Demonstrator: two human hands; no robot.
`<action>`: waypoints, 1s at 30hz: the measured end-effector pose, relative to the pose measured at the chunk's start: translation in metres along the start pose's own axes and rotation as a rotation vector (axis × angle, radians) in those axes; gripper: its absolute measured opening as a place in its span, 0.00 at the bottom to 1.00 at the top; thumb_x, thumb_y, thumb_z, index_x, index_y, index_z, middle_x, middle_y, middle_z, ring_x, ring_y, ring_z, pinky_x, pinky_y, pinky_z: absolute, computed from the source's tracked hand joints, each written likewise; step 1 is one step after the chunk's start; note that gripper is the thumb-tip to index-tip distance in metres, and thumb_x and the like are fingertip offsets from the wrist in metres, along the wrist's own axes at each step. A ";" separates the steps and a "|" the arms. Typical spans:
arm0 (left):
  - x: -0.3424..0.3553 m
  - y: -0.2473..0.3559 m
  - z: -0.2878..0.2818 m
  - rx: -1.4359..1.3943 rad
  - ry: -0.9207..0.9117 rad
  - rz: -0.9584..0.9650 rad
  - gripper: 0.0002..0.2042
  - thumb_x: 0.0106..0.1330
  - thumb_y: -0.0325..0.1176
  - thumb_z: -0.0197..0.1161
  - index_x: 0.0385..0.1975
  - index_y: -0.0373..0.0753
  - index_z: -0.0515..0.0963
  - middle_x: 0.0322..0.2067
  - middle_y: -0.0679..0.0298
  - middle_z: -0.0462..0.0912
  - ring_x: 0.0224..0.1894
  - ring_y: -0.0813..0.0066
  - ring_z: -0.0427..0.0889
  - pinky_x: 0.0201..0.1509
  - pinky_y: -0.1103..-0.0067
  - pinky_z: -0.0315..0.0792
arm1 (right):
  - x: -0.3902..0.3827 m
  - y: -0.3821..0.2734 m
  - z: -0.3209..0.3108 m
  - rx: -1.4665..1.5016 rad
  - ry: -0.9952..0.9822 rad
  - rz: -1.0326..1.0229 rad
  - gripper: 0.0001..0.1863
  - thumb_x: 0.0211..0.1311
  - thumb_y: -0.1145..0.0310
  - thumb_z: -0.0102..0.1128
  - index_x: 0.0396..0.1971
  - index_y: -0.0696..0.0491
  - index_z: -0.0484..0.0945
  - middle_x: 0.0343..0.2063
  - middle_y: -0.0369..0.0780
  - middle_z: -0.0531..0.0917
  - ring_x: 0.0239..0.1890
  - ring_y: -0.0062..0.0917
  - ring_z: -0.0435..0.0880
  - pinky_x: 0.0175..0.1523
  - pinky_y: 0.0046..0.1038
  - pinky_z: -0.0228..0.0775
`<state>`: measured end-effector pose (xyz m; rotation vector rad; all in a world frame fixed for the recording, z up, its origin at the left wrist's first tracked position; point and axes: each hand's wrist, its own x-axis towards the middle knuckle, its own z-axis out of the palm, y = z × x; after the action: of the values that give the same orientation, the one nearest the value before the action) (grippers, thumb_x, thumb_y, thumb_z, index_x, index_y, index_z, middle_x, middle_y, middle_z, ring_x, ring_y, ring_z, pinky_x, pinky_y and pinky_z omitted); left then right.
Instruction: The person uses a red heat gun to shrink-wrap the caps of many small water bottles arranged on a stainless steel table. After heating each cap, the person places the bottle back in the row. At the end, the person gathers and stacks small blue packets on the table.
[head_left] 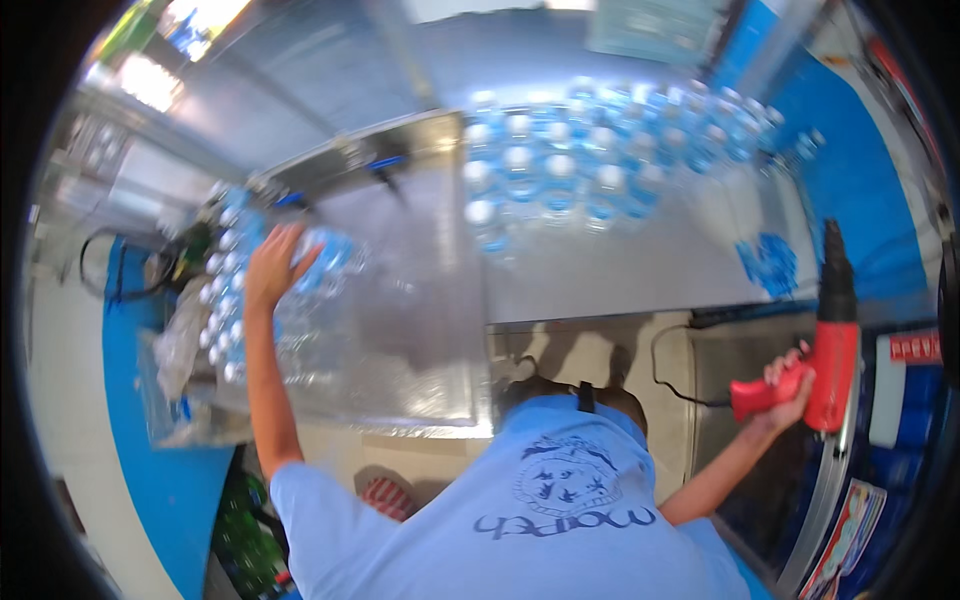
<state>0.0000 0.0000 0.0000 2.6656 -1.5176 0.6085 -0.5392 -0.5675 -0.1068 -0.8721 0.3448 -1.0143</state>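
Note:
My left hand [272, 262] rests on top of a plastic-wrapped pack of clear water bottles with white caps [300, 310], fingers spread over the wrap, on a metal table [420, 250]. My right hand [788, 390] grips the handle of a red heat gun [832, 340], held out to the right with its black nozzle pointing up and away from the pack. A black cord [668, 365] trails from the gun.
Several loose water bottles with white caps [580, 160] stand crowded on the steel surface at the back. Blue panels [850, 170] border the right side. A blue floor strip [160, 480] runs at the left. Another wrapped bundle [180, 340] lies left of the pack.

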 end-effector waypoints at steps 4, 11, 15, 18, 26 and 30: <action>0.004 0.105 -0.066 -0.106 -0.084 0.063 0.19 0.57 0.39 0.76 0.39 0.34 0.76 0.30 0.56 0.79 0.33 0.54 0.78 0.34 0.66 0.73 | -0.013 -0.019 -0.007 -0.080 0.073 -0.066 0.26 0.78 0.53 0.50 0.63 0.58 0.65 0.37 0.38 0.74 0.25 0.20 0.71 0.31 0.24 0.66; 0.094 0.322 -0.071 -0.360 0.009 0.042 0.20 0.51 0.41 0.79 0.34 0.35 0.78 0.24 0.60 0.76 0.26 0.59 0.75 0.27 0.68 0.69 | 0.033 -0.052 -0.077 -0.160 0.044 0.007 0.28 0.74 0.52 0.56 0.61 0.58 0.66 0.36 0.39 0.73 0.25 0.20 0.73 0.30 0.23 0.68; 0.183 0.415 -0.018 -0.447 0.124 0.068 0.19 0.50 0.41 0.80 0.32 0.36 0.79 0.23 0.63 0.76 0.25 0.64 0.75 0.25 0.70 0.69 | 0.053 -0.065 -0.120 -0.122 0.000 0.166 0.31 0.70 0.50 0.62 0.60 0.58 0.68 0.36 0.39 0.74 0.23 0.21 0.74 0.29 0.25 0.69; 0.245 0.466 0.026 -0.392 0.086 0.085 0.18 0.55 0.45 0.78 0.28 0.41 0.77 0.21 0.66 0.74 0.26 0.68 0.76 0.25 0.71 0.71 | 0.066 -0.072 -0.142 -0.027 -0.023 0.297 0.25 0.69 0.58 0.64 0.56 0.60 0.71 0.35 0.41 0.76 0.24 0.25 0.78 0.30 0.27 0.73; 0.350 0.523 0.103 -0.361 0.029 0.139 0.20 0.62 0.53 0.73 0.29 0.42 0.77 0.23 0.65 0.78 0.33 0.65 0.80 0.30 0.67 0.76 | 0.073 -0.102 -0.171 -0.216 -0.061 0.446 0.22 0.70 0.63 0.63 0.57 0.59 0.73 0.35 0.38 0.80 0.27 0.20 0.79 0.33 0.24 0.72; 0.361 0.530 0.103 -0.295 -0.011 0.077 0.20 0.65 0.55 0.70 0.32 0.41 0.78 0.28 0.64 0.83 0.34 0.62 0.81 0.32 0.66 0.76 | 0.076 -0.114 -0.182 -0.234 -0.073 0.459 0.20 0.71 0.65 0.61 0.57 0.59 0.73 0.35 0.38 0.80 0.27 0.20 0.79 0.34 0.24 0.72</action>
<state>-0.2428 -0.5989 -0.0667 2.4047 -1.5794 0.3402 -0.6812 -0.7448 -0.1238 -0.9805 0.5795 -0.5220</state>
